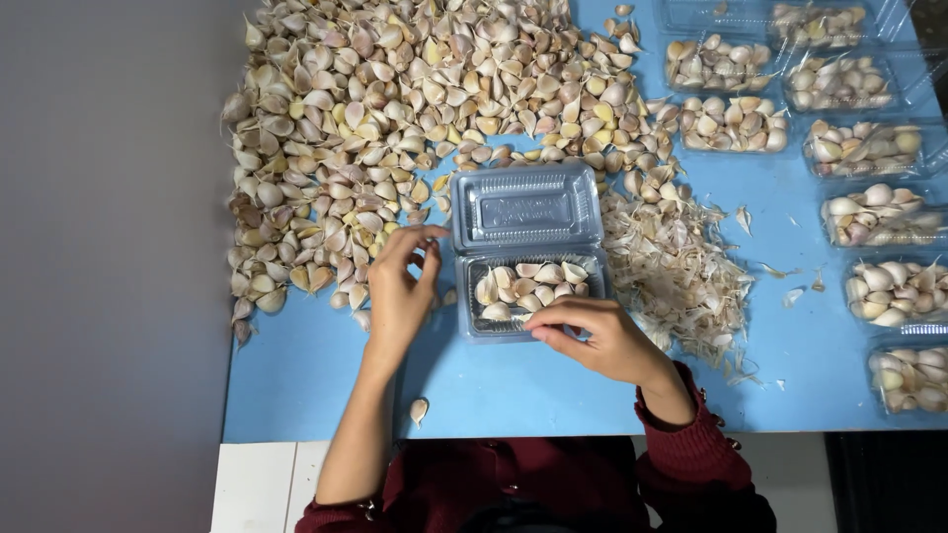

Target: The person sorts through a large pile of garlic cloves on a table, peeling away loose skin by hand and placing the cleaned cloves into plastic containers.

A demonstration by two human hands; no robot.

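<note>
On the blue table (326,385), straight ahead of the person, sits a clear plastic clamshell box (528,252) with its lid thrown back toward twelve o'clock. The lid is empty; the lower half holds a shallow layer of garlic cloves (528,284), pale cream with pinkish skins, packed mostly toward its far edge.

The right hand (592,336) lies across the near rim of the box at about five o'clock from its centre, fingers pressed together and curled down into the tray — whether they pinch a clove I cannot tell. The left hand (400,291) hovers just beside the box at nine o'clock, thumb and forefinger brought together in a loose pinch, the other fingers bent; what, if anything, sits between them is too small to make out.

At eleven to twelve o'clock spreads a big heap of loose cloves (395,109). At three o'clock from the box lies a drift of papery skins (676,271). Further out, from one to four o'clock, runs a line of filled trays (884,217) — each clear, each holding cloves. A single stray clove (419,410) rests near the table's edge at seven o'clock.
</note>
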